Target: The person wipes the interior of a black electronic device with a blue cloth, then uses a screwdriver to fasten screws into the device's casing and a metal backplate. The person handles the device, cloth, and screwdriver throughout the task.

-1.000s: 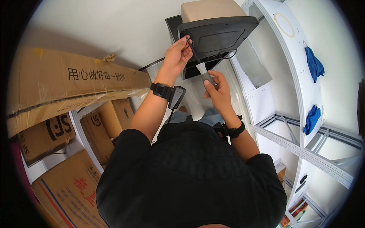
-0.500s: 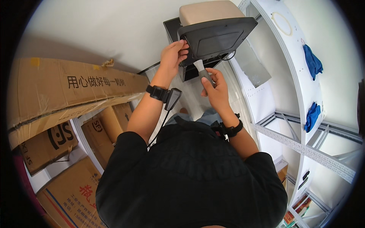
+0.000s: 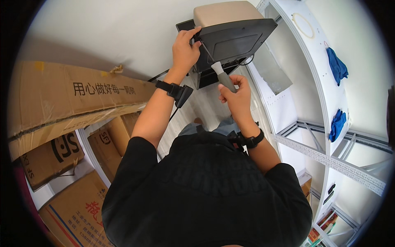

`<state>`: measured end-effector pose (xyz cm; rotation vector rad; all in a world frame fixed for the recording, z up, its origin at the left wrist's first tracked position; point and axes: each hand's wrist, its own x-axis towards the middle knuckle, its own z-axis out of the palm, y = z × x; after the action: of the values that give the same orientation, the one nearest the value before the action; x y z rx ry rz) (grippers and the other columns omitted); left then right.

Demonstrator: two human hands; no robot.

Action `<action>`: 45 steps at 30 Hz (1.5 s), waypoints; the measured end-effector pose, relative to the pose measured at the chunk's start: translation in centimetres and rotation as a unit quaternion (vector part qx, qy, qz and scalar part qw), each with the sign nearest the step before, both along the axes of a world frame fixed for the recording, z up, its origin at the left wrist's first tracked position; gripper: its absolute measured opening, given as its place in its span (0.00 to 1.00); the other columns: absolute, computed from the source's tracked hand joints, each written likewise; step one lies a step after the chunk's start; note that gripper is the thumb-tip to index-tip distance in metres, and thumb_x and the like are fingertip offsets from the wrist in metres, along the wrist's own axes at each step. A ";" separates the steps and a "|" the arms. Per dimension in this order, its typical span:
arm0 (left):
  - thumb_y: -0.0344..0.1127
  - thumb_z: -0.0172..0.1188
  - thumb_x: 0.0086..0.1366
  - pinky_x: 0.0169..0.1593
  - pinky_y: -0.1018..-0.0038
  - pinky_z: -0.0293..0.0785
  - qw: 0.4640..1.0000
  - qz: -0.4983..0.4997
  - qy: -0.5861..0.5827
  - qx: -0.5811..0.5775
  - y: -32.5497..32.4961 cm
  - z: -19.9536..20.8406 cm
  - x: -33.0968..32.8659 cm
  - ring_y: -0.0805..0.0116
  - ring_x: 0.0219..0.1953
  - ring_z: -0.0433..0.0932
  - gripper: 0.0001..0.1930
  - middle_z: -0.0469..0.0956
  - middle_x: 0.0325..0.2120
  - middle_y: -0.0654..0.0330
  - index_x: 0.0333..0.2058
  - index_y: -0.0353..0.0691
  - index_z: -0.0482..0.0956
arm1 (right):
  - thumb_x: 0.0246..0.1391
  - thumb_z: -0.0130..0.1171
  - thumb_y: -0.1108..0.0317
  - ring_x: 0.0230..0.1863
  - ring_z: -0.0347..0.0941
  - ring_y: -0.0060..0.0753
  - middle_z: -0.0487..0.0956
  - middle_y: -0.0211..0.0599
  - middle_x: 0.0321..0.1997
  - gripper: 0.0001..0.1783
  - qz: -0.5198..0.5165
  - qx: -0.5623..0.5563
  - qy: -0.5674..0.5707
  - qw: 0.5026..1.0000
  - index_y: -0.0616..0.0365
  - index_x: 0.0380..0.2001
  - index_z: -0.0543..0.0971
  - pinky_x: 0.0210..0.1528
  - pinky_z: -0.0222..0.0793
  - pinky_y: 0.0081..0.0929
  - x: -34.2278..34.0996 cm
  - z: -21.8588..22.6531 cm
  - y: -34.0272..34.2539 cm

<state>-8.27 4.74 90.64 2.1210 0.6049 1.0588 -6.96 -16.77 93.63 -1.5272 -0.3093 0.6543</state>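
The right hand [image 3: 238, 94] is gripping a grey-handled screwdriver [image 3: 225, 79], whose shaft is slanting up toward the left corner of the black panel [image 3: 234, 39] under a tan block [image 3: 226, 15]. The left hand [image 3: 185, 50] is touching that corner; whether it is pinching anything, I cannot tell. Good handling is probably demanding a straight shaft, steady pressure and a braced panel.

pale wall [image 3: 111, 29], light grey floor [image 3: 209, 103], white shelving [image 3: 319, 157].
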 end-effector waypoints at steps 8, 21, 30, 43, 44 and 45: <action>0.21 0.64 0.45 0.36 0.69 0.72 0.999 0.026 0.008 0.047 0.4 -0.3 0.5 0.59 0.30 0.74 0.24 0.73 0.31 0.60 0.44 0.48 0.79 | 0.59 0.55 0.61 0.21 0.71 0.21 0.74 0.33 0.32 0.18 0.000 0.064 0.096 0.993 0.63 0.47 0.69 0.18 0.62 0.16 0.3 -0.2 0.3; 0.22 0.64 0.46 0.38 0.68 0.73 0.999 0.001 0.026 0.026 0.0 0.5 0.1 0.59 0.34 0.76 0.23 0.75 0.31 0.60 0.44 0.48 0.79 | 0.56 0.59 0.61 0.24 0.70 0.21 0.76 0.35 0.34 0.19 0.021 0.017 0.159 0.987 0.62 0.45 0.69 0.21 0.65 0.18 0.4 1.1 0.0; 0.23 0.62 0.49 0.39 0.70 0.73 1.000 -0.017 0.003 -0.006 -0.1 0.1 0.0 0.61 0.34 0.76 0.21 0.75 0.32 0.59 0.45 0.46 0.79 | 0.60 0.53 0.61 0.25 0.72 0.21 0.78 0.40 0.34 0.18 0.032 -0.008 0.056 0.998 0.61 0.47 0.68 0.19 0.61 0.17 -0.1 0.7 0.2; 0.23 0.60 0.51 0.41 0.69 0.73 1.000 -0.024 0.013 -0.015 -0.4 0.6 -0.3 0.59 0.37 0.76 0.20 0.76 0.35 0.58 0.45 0.45 0.79 | 0.59 0.55 0.62 0.25 0.72 0.23 0.79 0.42 0.35 0.15 0.018 0.008 0.133 0.991 0.60 0.44 0.71 0.19 0.65 0.18 0.3 0.0 0.4; 0.23 0.60 0.51 0.41 0.69 0.73 1.000 -0.023 0.013 -0.014 -0.4 0.7 -0.3 0.59 0.37 0.76 0.20 0.76 0.35 0.58 0.45 0.45 0.79 | 0.60 0.54 0.62 0.24 0.72 0.23 0.80 0.43 0.36 0.14 0.019 0.013 0.140 0.990 0.60 0.44 0.71 0.19 0.65 0.18 0.3 0.1 0.5; 0.23 0.60 0.51 0.41 0.69 0.73 1.000 -0.023 0.011 -0.011 -0.3 0.6 -0.2 0.59 0.37 0.76 0.20 0.76 0.35 0.59 0.45 0.45 0.79 | 0.59 0.54 0.63 0.24 0.72 0.23 0.80 0.43 0.36 0.14 0.018 0.027 0.160 0.987 0.60 0.44 0.71 0.19 0.65 0.18 0.2 0.1 0.6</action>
<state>-8.49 4.47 91.28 2.1189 0.5730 1.0012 -6.71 -16.20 93.78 -1.3433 -0.1095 0.8992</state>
